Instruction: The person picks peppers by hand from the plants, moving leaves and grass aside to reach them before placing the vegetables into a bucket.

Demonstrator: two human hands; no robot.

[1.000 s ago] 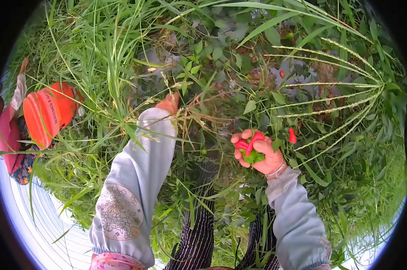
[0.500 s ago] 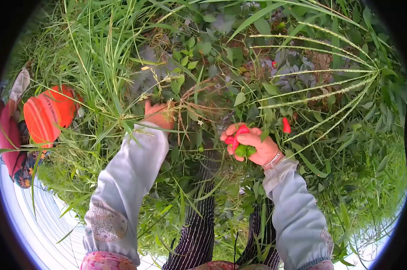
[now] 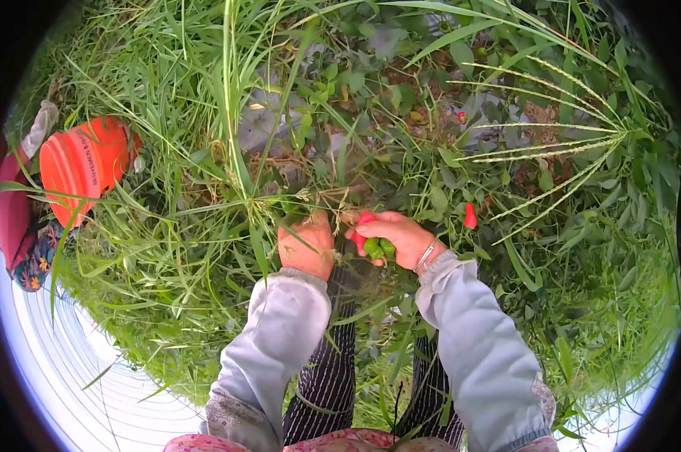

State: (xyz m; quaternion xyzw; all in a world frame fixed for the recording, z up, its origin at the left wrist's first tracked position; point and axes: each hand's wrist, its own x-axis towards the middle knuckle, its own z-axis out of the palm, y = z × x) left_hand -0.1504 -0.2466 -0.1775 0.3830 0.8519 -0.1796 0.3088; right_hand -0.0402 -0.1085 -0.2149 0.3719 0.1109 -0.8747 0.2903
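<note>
My right hand (image 3: 404,239) is closed around several red and green peppers (image 3: 376,247), with a bracelet on its wrist. Right beside it, my left hand (image 3: 308,247) reaches into the plants, back of the hand up. Grass blades and stems cover its fingers, so what they hold, if anything, is hidden. A red pepper (image 3: 470,215) hangs among the leaves to the right of my right hand. Farther up, a small red pepper (image 3: 462,117) shows between the leaves.
An orange bucket (image 3: 84,167) lies tilted at the left, next to a person in a maroon garment (image 3: 15,212). Tall grass (image 3: 233,98) rises at upper left. Long seed heads (image 3: 551,126) spread across the right. Grey sheeting (image 3: 261,124) shows between plants.
My left hand has moved right and down, close to my right hand. My right hand has shifted left with the peppers still in it.
</note>
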